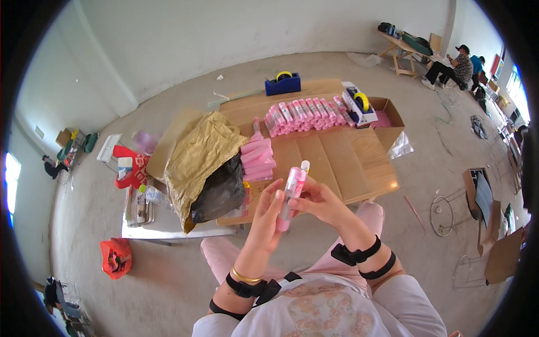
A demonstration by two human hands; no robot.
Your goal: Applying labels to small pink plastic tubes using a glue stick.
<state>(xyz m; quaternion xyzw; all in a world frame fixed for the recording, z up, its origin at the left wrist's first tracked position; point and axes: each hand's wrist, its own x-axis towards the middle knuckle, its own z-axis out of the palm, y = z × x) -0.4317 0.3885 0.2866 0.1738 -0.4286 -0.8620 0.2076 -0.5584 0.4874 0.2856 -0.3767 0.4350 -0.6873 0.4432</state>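
In front of my body, over the near edge of the table, both hands hold one slim pink tube-shaped packet with a printed label, tilted with its top end away from me. My left hand wraps its fingers round the lower left side. From the right, my right hand pinches the packet with thumb and fingers. A small white piece with a yellowish edge shows beside the top of the packet; I cannot tell whether it is attached. Flat pink sleeves lie stacked on the table beyond my left hand.
A pile of similar pink packets lies across the far side of the wooden table. Behind it stand a blue tape dispenser and a white box with yellow tape. A gold-and-black bag bulges at left; a cardboard box is at right.
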